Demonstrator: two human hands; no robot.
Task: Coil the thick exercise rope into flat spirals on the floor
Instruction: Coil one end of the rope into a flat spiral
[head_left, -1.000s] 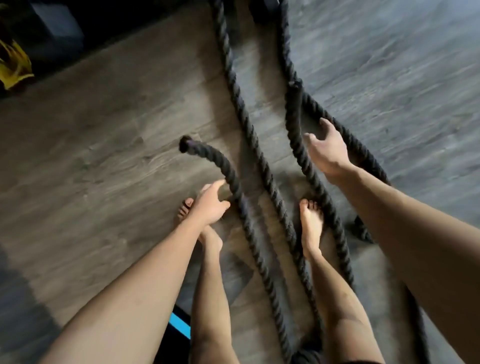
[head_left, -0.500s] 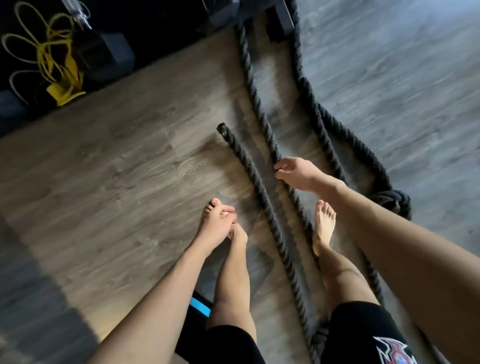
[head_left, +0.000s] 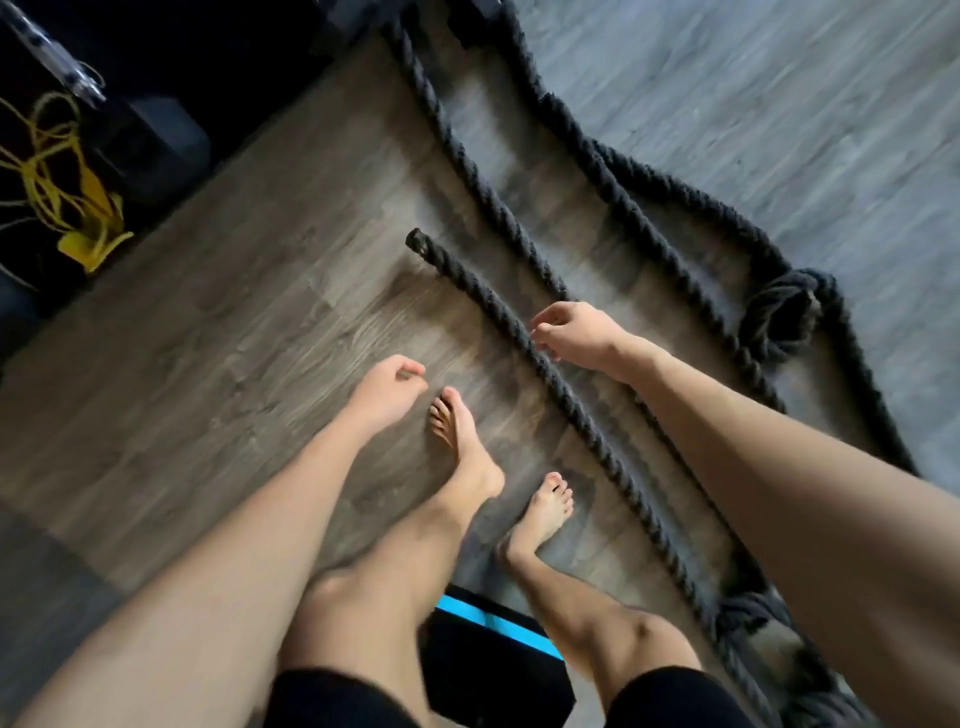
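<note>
The thick black exercise rope lies in several long strands across the wooden floor. Its free end points up-left, and that strand runs straight down to a bunch at the lower right. A second strand and a wavy third strand lie further right, with a small loose loop at the right. My right hand hovers just over the strands with loosely curled fingers and holds nothing. My left hand hangs left of the rope, loosely curled and empty.
My bare feet stand left of the end strand. A black block with a blue stripe sits under my legs. A tangled yellow cord and dark equipment lie at the upper left.
The rope end, raised in a curve by my left hand a second ago, now lies flat and straight. My feet have stepped to the left of that strand, and both hands have drawn back.
</note>
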